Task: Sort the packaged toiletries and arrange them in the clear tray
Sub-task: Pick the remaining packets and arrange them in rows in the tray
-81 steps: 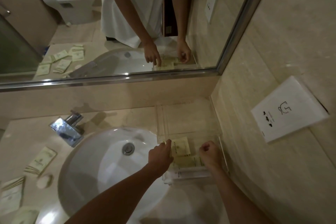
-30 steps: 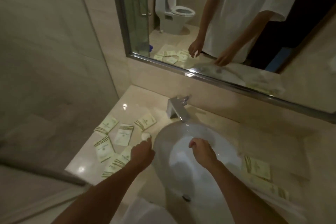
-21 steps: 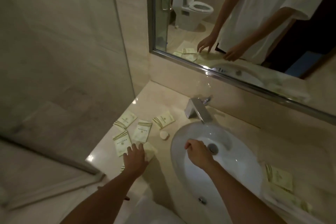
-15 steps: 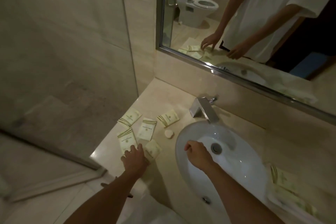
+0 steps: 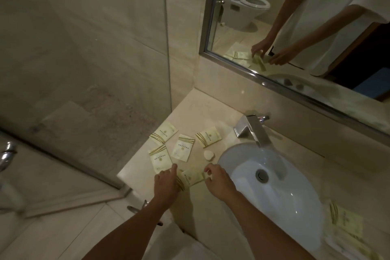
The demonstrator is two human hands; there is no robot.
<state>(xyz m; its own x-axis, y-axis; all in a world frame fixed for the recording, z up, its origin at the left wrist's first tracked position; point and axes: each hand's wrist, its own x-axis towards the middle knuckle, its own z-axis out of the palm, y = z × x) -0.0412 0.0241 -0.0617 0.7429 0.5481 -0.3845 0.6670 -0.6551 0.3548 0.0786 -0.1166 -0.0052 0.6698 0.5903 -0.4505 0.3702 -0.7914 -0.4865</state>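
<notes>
Head view: right hand [image 5: 219, 181] newly over from sink [image 5: 274, 192], fingers pinching packet [image 5: 192, 177] with left hand [image 5: 165, 183] at desk [image 5: 196, 112] nine o'clock; next tray load gathering.

Light: dim, warm, yellowish overall.
Glare: small highlights on the sink [image 5: 274, 192] and faucet [image 5: 252, 129].
Blur: right edge smeared, perhaps motion.
Distortion: wide-angle bending at frame edges.

Both forearms are bare; the mirror at two o'clock reflects a loose white short-sleeved T-shirt [image 5: 329, 12] with dark lettering.
</notes>
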